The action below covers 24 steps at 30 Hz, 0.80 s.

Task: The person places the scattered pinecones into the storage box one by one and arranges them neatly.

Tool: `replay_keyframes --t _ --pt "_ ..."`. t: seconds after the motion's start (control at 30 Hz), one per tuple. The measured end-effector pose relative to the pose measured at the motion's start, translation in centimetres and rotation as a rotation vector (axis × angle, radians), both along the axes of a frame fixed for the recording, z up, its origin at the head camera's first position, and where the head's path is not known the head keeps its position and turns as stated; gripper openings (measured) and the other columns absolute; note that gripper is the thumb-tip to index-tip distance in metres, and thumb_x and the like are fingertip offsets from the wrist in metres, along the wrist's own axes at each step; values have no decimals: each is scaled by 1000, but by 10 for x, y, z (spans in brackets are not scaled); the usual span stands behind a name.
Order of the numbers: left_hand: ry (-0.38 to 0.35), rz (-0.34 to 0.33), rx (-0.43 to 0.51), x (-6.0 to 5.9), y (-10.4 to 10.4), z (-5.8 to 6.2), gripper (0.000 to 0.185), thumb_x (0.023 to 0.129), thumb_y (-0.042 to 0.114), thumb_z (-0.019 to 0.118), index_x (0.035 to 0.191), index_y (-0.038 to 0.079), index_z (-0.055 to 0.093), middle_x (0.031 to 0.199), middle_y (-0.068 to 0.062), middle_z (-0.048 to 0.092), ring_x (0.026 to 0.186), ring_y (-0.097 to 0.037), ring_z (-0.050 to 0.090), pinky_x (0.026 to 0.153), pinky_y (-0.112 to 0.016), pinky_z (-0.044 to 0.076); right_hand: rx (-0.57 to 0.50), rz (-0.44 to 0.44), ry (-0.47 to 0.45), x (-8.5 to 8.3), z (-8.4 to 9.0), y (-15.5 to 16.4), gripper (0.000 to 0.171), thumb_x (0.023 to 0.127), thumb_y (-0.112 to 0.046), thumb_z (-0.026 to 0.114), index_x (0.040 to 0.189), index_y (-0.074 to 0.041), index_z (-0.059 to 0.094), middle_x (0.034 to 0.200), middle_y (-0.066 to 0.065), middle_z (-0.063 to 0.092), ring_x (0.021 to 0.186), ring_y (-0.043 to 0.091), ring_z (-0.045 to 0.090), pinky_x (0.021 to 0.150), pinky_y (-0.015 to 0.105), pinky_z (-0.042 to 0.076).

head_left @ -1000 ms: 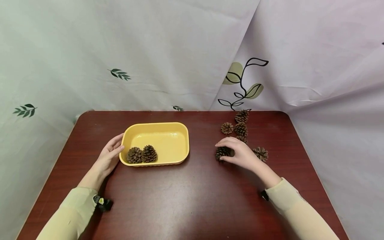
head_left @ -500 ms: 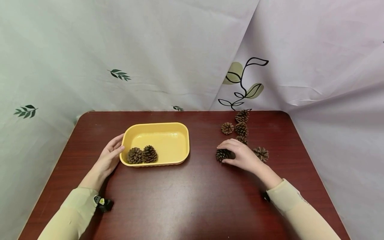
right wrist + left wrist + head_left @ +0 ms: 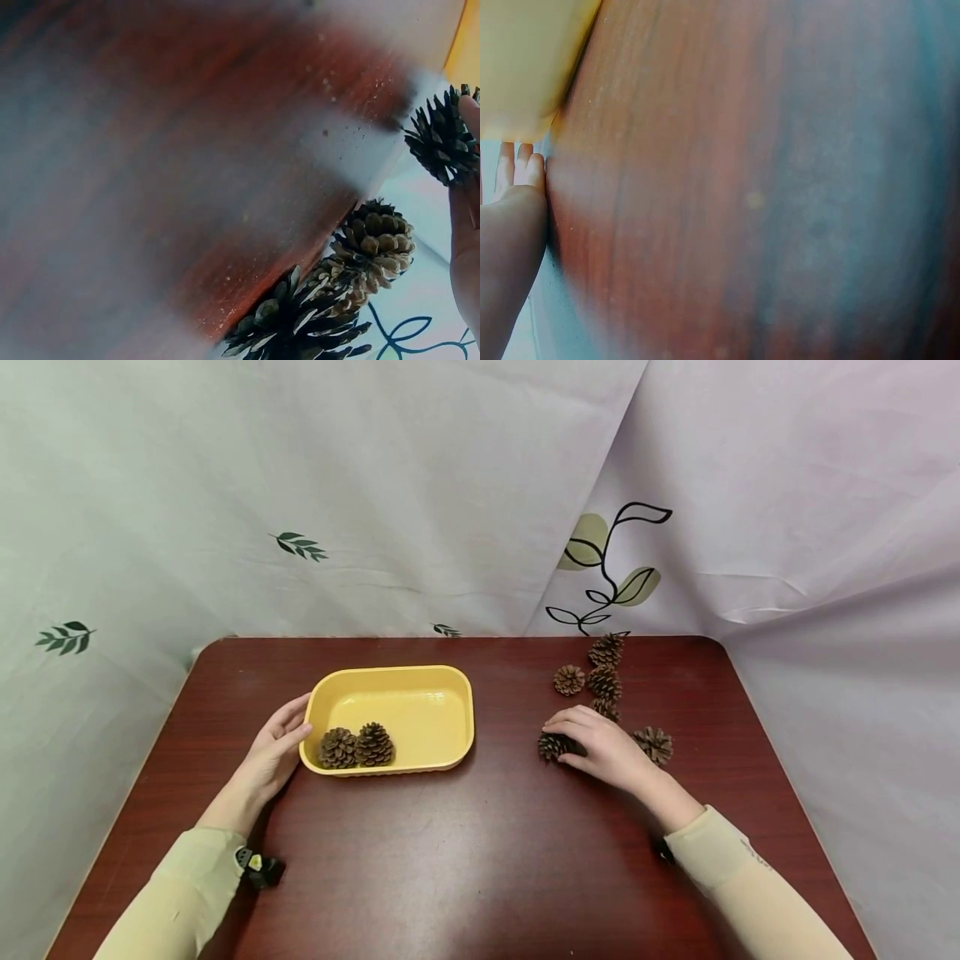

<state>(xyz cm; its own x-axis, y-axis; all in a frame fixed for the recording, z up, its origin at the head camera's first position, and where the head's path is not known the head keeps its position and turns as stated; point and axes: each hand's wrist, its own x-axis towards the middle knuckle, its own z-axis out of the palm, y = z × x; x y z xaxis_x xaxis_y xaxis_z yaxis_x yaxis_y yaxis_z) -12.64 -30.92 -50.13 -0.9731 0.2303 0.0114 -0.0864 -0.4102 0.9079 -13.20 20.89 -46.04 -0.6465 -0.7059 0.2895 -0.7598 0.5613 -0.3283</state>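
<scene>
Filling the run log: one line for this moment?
right hand grips pine cone | left hand touches yellow tray | tray: two cones

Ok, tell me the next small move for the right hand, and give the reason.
Probably lift the pine cone off the table. The right hand has its fingers curled around that cone, which seems to sit on the wood. The yellow tray, touched by the left hand, holds two cones with room beside them.

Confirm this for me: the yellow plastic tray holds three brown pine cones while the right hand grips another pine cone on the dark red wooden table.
Not quite: the yellow plastic tray holds two brown pine cones, not three, as the head view shows. The rest stands: the right hand grips another pine cone on the dark red wooden table.
</scene>
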Motion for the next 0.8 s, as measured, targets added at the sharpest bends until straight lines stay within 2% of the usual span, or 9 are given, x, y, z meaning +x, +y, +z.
replay_keyframes --t 0.33,0.63,0.8 --pt "-1 -3 -5 0 0 2 51 97 -13 31 146 1 26 134 1 51 118 -9 54 92 -21 48 -24 -54 29 -2 1 1 44 75 -18 80 115 -10 64 115 0 61 112 17 53 97 35 41" --pt "4 -4 2 0 0 1 50 97 -11 34 145 1 29 134 0 52 119 -10 54 93 -21 48 -118 -105 2 -3 2 0 42 77 -23 79 115 -13 65 117 -4 61 114 14 52 100 29 38" --pt "10 -5 3 0 0 0 50 97 -11 34 145 1 29 134 -1 52 119 -10 54 93 -21 48 -175 -121 19 -5 7 -7 44 75 -24 81 115 -13 65 116 -2 62 113 16 54 99 32 40"
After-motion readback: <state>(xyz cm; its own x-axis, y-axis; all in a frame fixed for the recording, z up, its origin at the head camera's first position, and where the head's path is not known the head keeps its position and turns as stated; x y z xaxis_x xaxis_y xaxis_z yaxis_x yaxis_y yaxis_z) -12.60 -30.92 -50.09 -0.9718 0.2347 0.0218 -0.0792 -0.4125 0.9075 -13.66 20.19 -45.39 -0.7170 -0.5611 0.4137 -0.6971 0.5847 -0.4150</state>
